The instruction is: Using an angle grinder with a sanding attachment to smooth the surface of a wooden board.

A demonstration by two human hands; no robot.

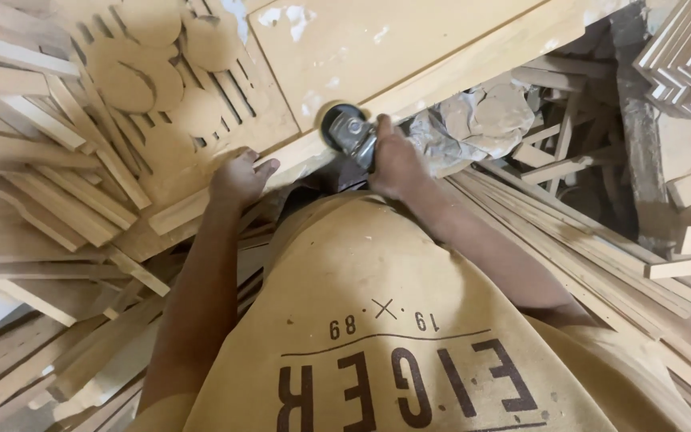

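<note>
My right hand (pixel 396 164) grips a small angle grinder (pixel 348 132) whose dark round disc lies against the edge of a pale yellow wooden panel (pixel 409 44). My left hand (pixel 240 178) rests on the same panel's thick front edge (pixel 281 160), fingers curled over it, a short way left of the disc. The panel has white filler patches on its face. My dusty tan shirt (pixel 393 320) fills the lower middle of the view.
A carved slotted board (pixel 177 80) with round cut-outs lies left of the panel. Stacks of loose wooden strips (pixel 41 184) crowd the left side. Long slats (pixel 585 240) and crumpled paper (pixel 473 120) lie to the right, with stepped mouldings (pixel 689 56) at the top right.
</note>
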